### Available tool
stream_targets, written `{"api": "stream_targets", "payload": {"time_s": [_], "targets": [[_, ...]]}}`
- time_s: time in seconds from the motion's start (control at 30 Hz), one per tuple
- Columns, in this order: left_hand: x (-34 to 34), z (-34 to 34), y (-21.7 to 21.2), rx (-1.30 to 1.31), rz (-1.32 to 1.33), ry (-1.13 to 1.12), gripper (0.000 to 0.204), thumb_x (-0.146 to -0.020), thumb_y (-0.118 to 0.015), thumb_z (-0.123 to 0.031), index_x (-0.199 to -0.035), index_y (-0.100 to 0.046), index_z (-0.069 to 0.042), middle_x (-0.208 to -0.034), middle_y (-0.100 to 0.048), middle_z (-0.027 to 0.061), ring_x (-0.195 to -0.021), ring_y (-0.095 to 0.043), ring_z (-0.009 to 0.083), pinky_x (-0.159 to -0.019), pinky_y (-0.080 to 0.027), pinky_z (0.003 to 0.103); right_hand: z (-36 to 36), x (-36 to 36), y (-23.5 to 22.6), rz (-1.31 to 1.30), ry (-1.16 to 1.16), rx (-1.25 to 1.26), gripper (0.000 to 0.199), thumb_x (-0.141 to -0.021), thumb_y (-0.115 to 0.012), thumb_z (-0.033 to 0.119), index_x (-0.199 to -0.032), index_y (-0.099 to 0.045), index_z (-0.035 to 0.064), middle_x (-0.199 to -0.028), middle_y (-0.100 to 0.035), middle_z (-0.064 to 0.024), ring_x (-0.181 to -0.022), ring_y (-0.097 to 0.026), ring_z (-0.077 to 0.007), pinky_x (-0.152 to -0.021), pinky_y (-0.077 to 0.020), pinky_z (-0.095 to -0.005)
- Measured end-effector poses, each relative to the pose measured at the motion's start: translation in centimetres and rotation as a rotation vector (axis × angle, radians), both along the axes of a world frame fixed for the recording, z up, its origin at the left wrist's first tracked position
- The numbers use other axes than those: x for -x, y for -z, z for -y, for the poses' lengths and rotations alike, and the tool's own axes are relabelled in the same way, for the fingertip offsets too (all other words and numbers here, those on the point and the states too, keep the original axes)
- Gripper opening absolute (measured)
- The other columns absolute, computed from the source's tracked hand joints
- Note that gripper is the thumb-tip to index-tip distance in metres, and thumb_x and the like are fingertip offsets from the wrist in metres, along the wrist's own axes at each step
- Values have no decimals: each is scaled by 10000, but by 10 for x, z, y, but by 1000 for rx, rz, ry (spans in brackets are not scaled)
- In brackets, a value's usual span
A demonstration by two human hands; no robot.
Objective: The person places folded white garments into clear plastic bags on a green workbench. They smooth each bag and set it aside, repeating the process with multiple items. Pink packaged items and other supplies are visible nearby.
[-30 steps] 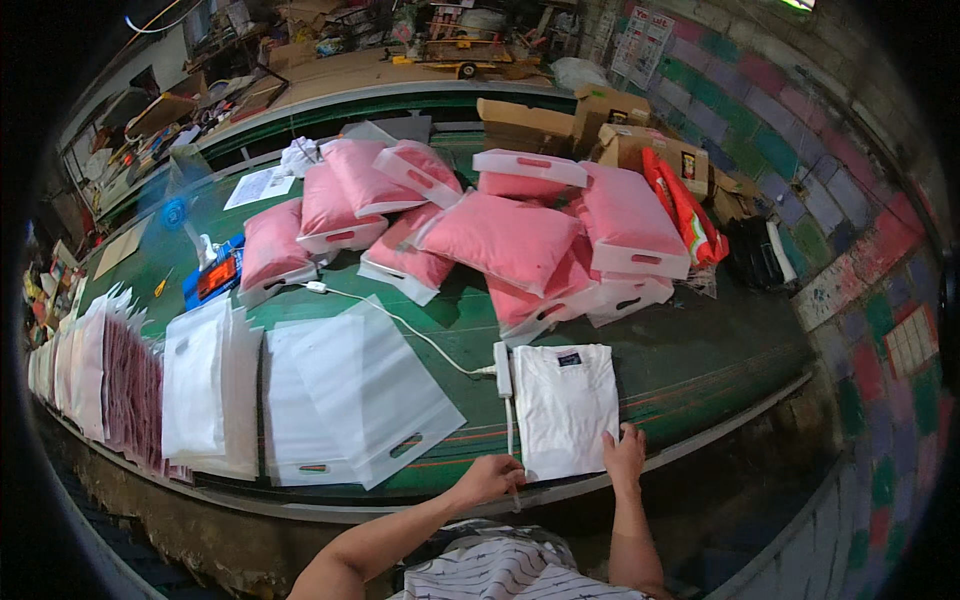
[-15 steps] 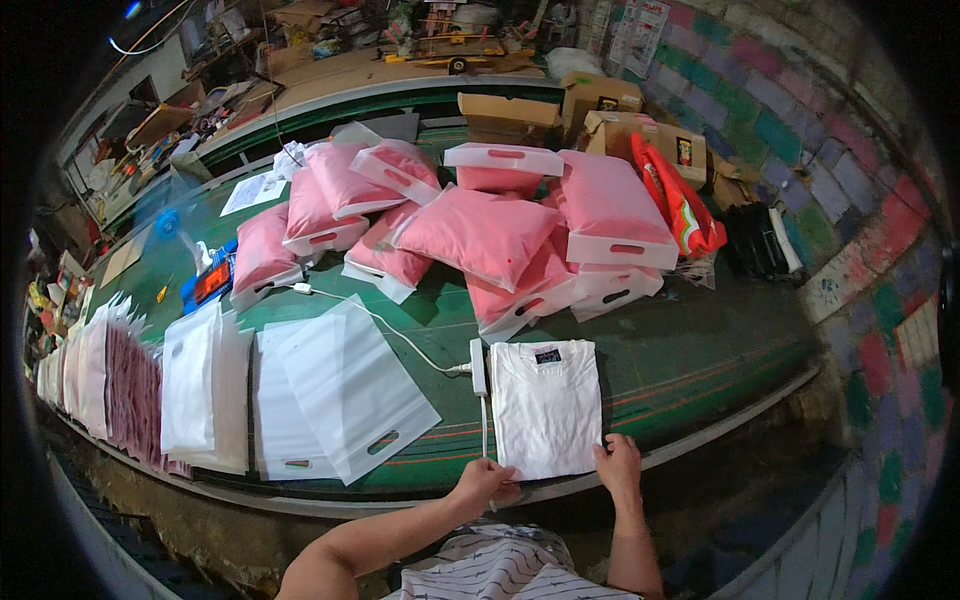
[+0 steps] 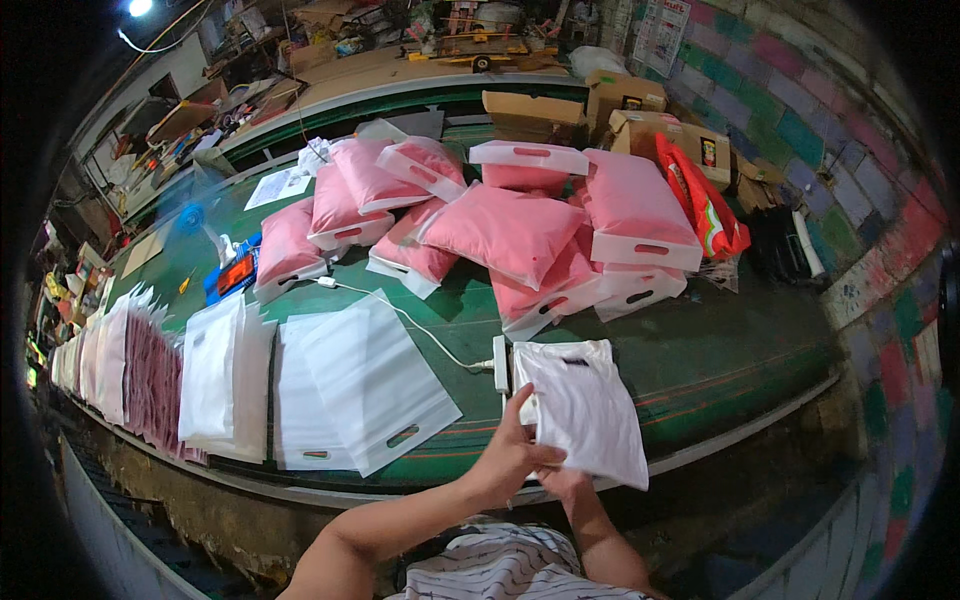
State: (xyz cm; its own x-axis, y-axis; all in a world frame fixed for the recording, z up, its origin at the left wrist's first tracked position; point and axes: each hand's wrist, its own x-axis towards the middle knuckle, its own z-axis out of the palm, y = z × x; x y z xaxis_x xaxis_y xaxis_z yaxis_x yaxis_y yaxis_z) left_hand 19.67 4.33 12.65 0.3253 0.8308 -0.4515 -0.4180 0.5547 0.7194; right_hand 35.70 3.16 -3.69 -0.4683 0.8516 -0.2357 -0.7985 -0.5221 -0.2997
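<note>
A folded white T-shirt point(image 3: 585, 415) with a dark neck label lies at the front of the green table, its near end raised and jutting past the table edge. My right hand point(image 3: 566, 483) is at its near edge, partly underneath, fingers mostly hidden by the cloth. At the shirt's left side is my left hand point(image 3: 508, 452), thumb and fingers spread apart, the upper digit against the cloth. A white power strip point(image 3: 500, 364) with a cable sits just left of the shirt.
Frosted flat bags point(image 3: 385, 385) with handle slots lie to the left, beside upright stacks of bags point(image 3: 212, 385). Pink-filled bags point(image 3: 500, 235) are heaped behind. Cardboard boxes point(image 3: 665, 140) and an orange-red bag point(image 3: 695, 205) stand at the back right. The table's metal rim point(image 3: 740, 425) curves along the front.
The T-shirt's near end has come up and swung rightward. My right hand has moved from its right corner to beneath the near edge; my left hand has risen along the left side and spread.
</note>
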Motion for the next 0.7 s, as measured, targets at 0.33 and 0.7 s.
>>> {"api": "stream_targets", "payload": {"time_s": [0.33, 0.7], "targets": [[149, 44, 60, 530, 429, -203, 543, -939, -595, -201, -1434, -462, -24, -1381, -575, 150, -1254, -578, 317, -1117, -428, 482, -16, 47, -37, -180, 261, -26, 788, -949, -487, 675, -1478, -471, 91, -1467, -545, -121, -1333, -512, -345, -1107, -406, -563], [318, 13, 64, 7, 415, -401, 742, -1012, -392, -617, -1501, -419, -59, -1489, -498, 178, -1391, -464, 342, -1173, -331, 534, -24, 153, -47, 181, 166, -24, 686, -988, -528, 520, -1466, -460, 32, -1419, -569, -131, -1296, -547, -287, -1094, -424, -457]]}}
